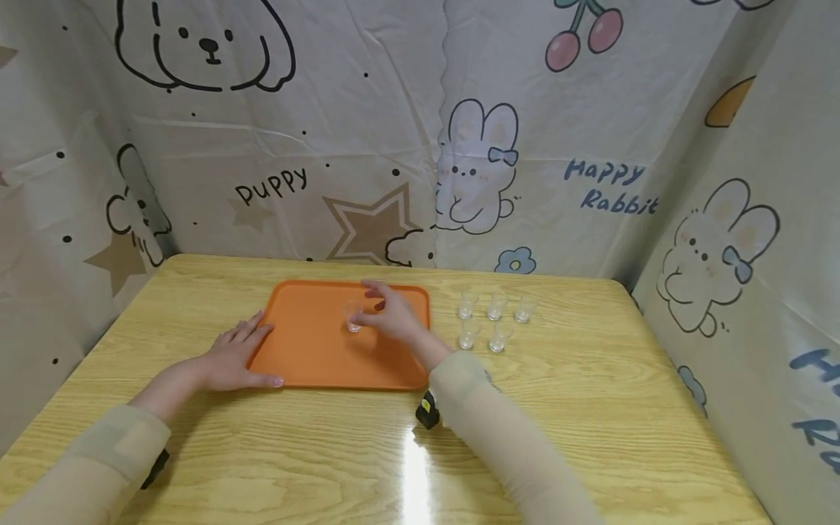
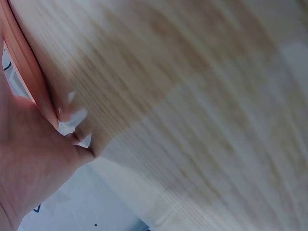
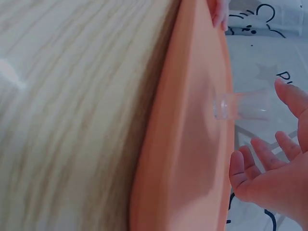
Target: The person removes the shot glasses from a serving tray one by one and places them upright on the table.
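Note:
A small clear shot glass (image 1: 354,319) stands upright on the orange tray (image 1: 302,357). My right hand (image 1: 396,318) is just right of it, thumb and fingers spread apart. In the right wrist view a gap shows between the glass (image 3: 243,106) and the fingers of the right hand (image 3: 276,183). At the tray's left side lies my left hand (image 1: 230,359), its fingers along the left edge and the thumb by the near left corner. The left wrist view has the left hand (image 2: 33,154) against the tray's rim (image 2: 31,67), with the fingertips partly hidden.
Several more clear shot glasses (image 1: 495,339) stand in two rows on the wooden table (image 1: 577,408), right of the tray. A printed cloth (image 1: 367,131) hangs behind the table and along both sides.

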The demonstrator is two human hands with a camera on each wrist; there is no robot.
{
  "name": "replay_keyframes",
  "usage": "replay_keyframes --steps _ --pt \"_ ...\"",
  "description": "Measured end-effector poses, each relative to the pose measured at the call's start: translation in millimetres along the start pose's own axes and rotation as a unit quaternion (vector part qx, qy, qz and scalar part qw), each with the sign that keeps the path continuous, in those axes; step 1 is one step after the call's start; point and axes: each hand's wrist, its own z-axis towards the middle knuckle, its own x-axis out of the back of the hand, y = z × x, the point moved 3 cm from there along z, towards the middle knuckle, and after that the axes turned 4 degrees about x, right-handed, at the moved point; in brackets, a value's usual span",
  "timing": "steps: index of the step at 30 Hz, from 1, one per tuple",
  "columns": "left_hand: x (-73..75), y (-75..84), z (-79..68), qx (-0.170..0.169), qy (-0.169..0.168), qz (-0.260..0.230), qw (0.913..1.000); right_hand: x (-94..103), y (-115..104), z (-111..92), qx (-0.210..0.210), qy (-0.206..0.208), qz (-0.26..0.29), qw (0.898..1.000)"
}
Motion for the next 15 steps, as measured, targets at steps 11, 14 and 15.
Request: replay_keyframes --steps 11,14,15 --pt "-1.3 -2.6 0.7 -0.002 0.009 -0.009 0.9999 -15.0 6.8 10.2 0.011 0.025 -0.031 0.999" --pt "-1.6 -2.5 0.3 -0.001 0.008 -0.01 0.9999 -16.4 7.5 8.8 0.005 0.038 -0.027 0.999" --pt "-1.7 -2.9 0.4 0.0 0.007 -0.009 0.9999 -16.7 7.5 8.2 0.004 0.04 -0.027 0.999"
